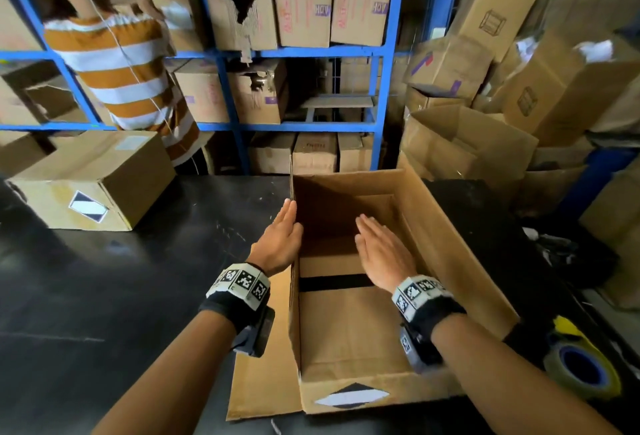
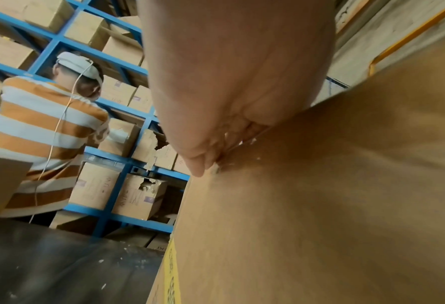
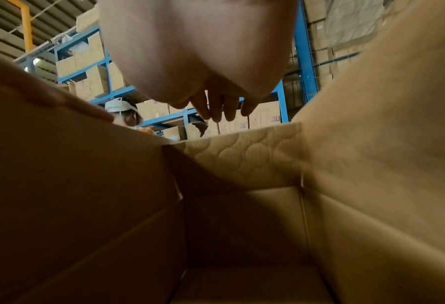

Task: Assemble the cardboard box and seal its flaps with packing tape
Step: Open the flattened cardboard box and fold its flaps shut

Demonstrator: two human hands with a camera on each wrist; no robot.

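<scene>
My left hand (image 1: pixel 281 239) lies flat against the cardboard box (image 1: pixel 349 337) wall on the table (image 1: pixel 138 278), steadying it; my right hand (image 1: pixel 381 254), fingers straight, hovers inside, empty. Tape roll (image 1: pixel 581 370) waits at right.

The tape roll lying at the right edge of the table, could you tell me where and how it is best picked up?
The tape roll lies flat with its blue core hole facing up, beside the open box. I would come from above with the right hand, thumb in the hole and fingers over the outer rim, since only the top is exposed.
</scene>
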